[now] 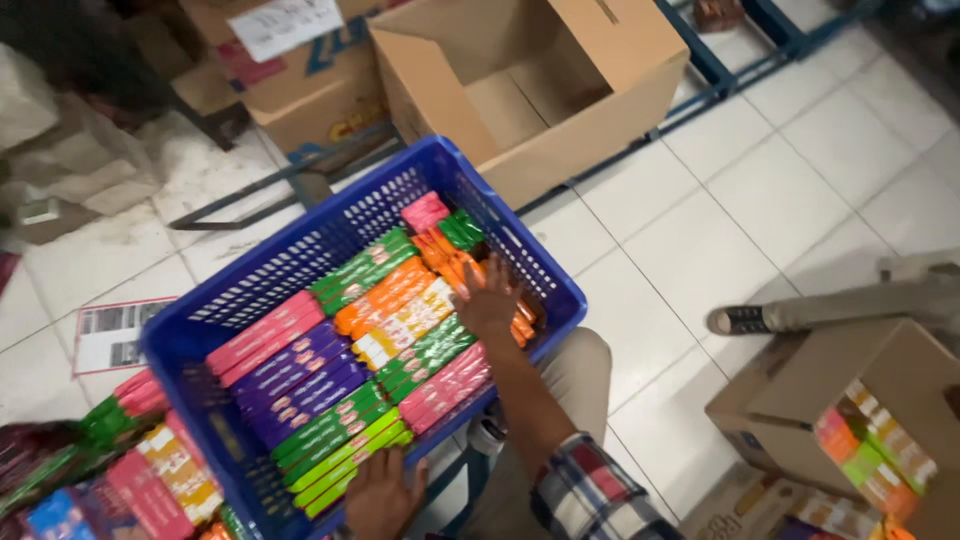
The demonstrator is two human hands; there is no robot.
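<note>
Down low, the left hand (383, 492) rests with loose fingers on the near rim of a blue crate (505, 225), touching the green packs (345, 455). Further in, the right hand (488, 297) lies flat and spread on the orange packs (392, 292). Pink, purple, green and orange packs fill the crate in rows. An open brown box (560, 110) stands behind it. A white paper label (110, 335) lies on the tiled floor at left. Another box (850, 400) with bright packs sits at right, near someone's shoe (738, 320).
</note>
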